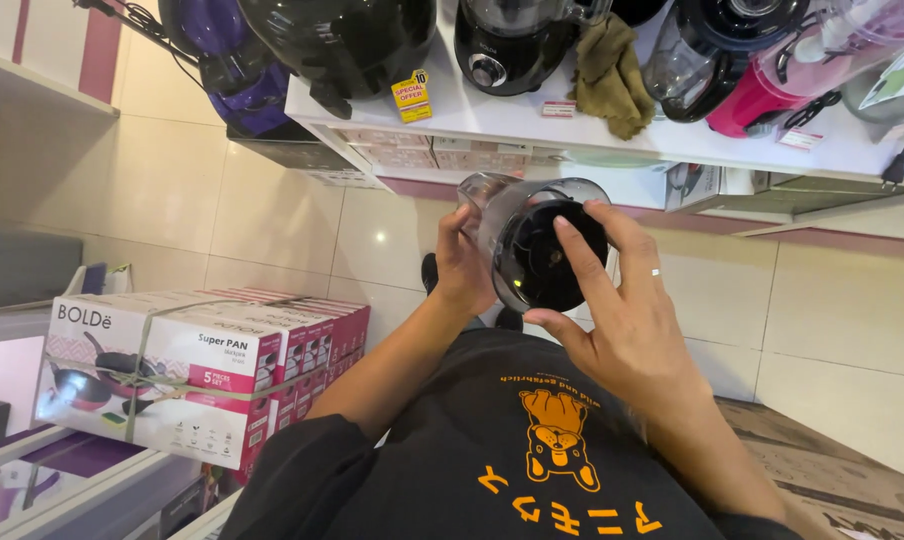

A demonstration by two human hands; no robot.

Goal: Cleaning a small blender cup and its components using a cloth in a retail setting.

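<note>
A clear plastic blender jar (532, 235) with a black base is held in front of my chest, its bottom turned toward me. My left hand (460, 265) grips the jar's side. My right hand (622, 310), with a ring on one finger, wraps around the black base, fingertips on its rim. Below them I see my black shirt with an orange print.
A white shelf (492, 115) holds a black blender base (507, 45), an olive cloth (610, 75), a pink blender (792, 75), other appliances and small price tags. Pink and white cookware boxes (192, 370) tied with straps sit at the left. The floor is cream tile.
</note>
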